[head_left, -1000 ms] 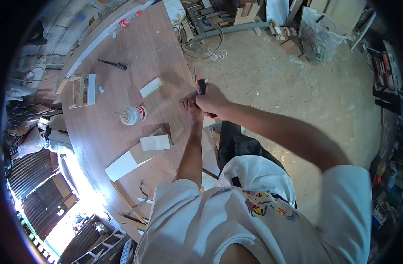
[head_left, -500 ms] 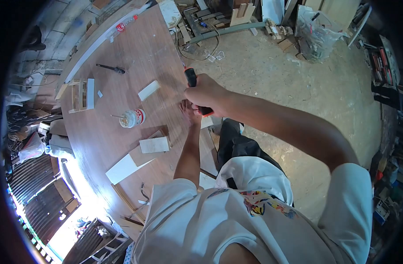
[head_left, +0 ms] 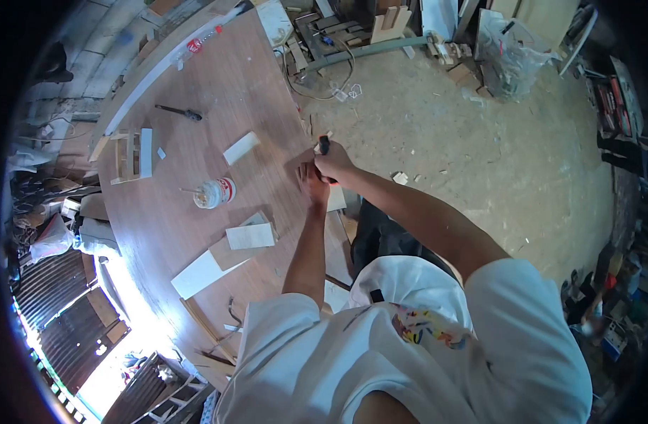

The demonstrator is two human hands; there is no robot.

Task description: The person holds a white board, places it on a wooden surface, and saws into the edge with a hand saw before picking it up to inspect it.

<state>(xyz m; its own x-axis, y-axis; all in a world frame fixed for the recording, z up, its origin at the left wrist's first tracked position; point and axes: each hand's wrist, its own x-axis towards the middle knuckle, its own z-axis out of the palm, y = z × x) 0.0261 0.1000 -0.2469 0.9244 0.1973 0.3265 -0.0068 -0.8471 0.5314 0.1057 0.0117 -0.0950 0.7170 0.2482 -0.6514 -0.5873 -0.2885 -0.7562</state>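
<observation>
My right hand (head_left: 334, 162) is closed around a tool with a black-and-orange handle (head_left: 324, 145) at the table's edge; its working end is hidden beneath my hands. Right beside it my left hand (head_left: 312, 185) lies on the tabletop, fingers stretched forward and close to the right hand. A pale board (head_left: 336, 198) shows just under my left wrist at the edge. Left of my hands, a white-faced wood block (head_left: 241, 148) lies on the table (head_left: 218, 85).
A labelled jar (head_left: 215, 193) with a stick in it stands mid-table. Nearer me are another white block (head_left: 251, 236) and a white panel (head_left: 205, 275). A dark slim tool (head_left: 179, 112), a small wooden frame (head_left: 131, 155) and a plastic bottle (head_left: 194, 45) lie farther off. Wood scraps (head_left: 400, 178) litter the floor.
My right hand has come down and toward me with the tool, its forearm swinging in closer to my body. My left hand stays at the table edge, shifted slightly.
</observation>
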